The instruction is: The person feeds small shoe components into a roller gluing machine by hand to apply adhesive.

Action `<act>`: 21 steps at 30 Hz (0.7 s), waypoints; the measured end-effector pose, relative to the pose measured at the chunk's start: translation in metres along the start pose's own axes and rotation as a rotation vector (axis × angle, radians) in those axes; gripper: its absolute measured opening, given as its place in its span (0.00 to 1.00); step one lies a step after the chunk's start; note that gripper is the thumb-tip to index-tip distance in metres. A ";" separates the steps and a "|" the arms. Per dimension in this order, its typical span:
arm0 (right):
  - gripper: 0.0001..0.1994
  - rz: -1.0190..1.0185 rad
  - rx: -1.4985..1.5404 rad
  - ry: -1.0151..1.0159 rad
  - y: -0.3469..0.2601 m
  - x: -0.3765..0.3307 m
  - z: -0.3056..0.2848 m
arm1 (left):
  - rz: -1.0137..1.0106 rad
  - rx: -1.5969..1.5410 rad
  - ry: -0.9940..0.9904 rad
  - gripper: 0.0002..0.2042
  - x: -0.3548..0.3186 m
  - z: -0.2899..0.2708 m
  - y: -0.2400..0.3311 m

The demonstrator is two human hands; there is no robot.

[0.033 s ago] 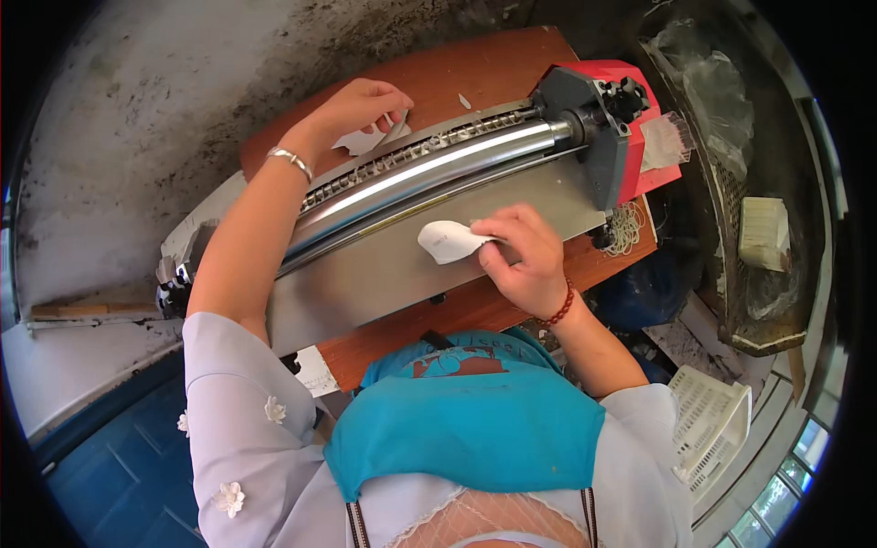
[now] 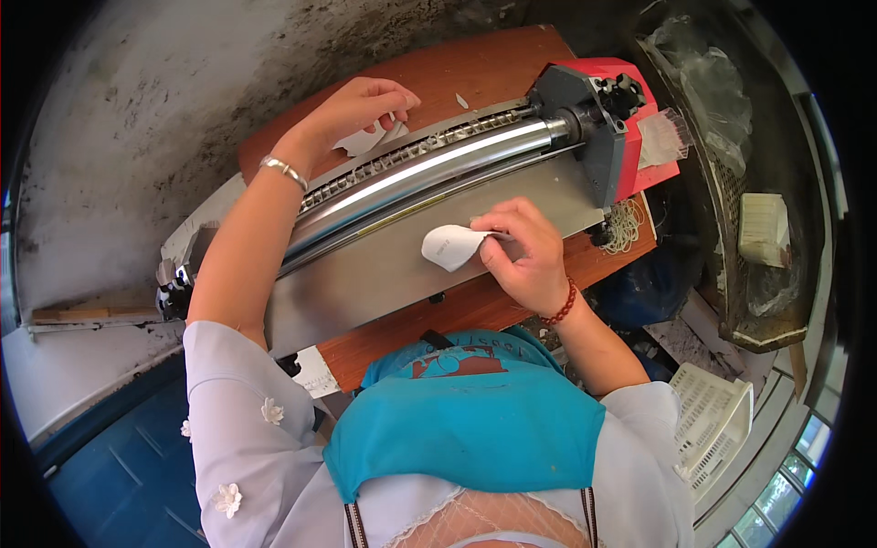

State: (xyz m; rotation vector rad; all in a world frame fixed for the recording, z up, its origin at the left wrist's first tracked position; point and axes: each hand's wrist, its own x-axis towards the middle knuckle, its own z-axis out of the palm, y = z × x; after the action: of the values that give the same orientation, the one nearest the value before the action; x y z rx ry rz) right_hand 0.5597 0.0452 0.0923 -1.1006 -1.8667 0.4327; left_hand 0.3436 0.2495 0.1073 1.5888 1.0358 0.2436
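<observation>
A thin white piece, curved and marked with small print, is pinched between the thumb and fingers of my right hand. It is held above the metal plate on the near side of a roller machine. My left hand reaches over the machine to its far side, index finger stretched out and the other fingers bent. Just below those fingers lie white pieces behind the spiral-grooved roller, partly hidden by the hand. No piece shows between the left fingers.
A red and grey housing closes the machine's right end. A small white scrap lies on the brown tabletop behind. Pale rubber bands hang at the right, with a white plastic basket lower down.
My left fingers have come away from a white piece that stood tilted at their tips; it now sits lower. The piece in my right hand has turned slightly.
</observation>
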 end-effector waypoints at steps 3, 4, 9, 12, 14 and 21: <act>0.07 0.444 0.456 -0.023 -0.006 0.002 -0.008 | 0.217 -0.108 -0.134 0.20 -0.039 0.026 0.040; 0.06 0.705 0.723 -0.071 -0.009 0.003 -0.010 | 0.278 -0.112 -0.233 0.24 -0.049 0.034 0.046; 0.07 0.698 0.708 0.001 -0.016 0.013 -0.013 | 0.347 0.302 -0.180 0.19 -0.093 0.081 0.076; 0.09 0.703 0.760 -0.027 -0.018 0.015 -0.019 | 0.308 0.458 -0.052 0.14 -0.096 0.086 0.071; 0.11 0.691 0.839 -0.046 -0.017 0.016 -0.022 | 0.223 0.124 -0.101 0.13 -0.094 0.080 0.060; 0.12 0.714 1.009 -0.081 -0.010 0.006 -0.027 | 0.075 -0.229 -0.151 0.10 -0.099 0.083 0.058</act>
State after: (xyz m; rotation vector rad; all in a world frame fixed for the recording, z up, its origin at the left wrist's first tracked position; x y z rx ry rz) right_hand 0.5757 0.0416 0.1164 -0.9617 -0.9723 1.6198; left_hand 0.3672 0.1247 0.1683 1.4166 0.8031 0.2787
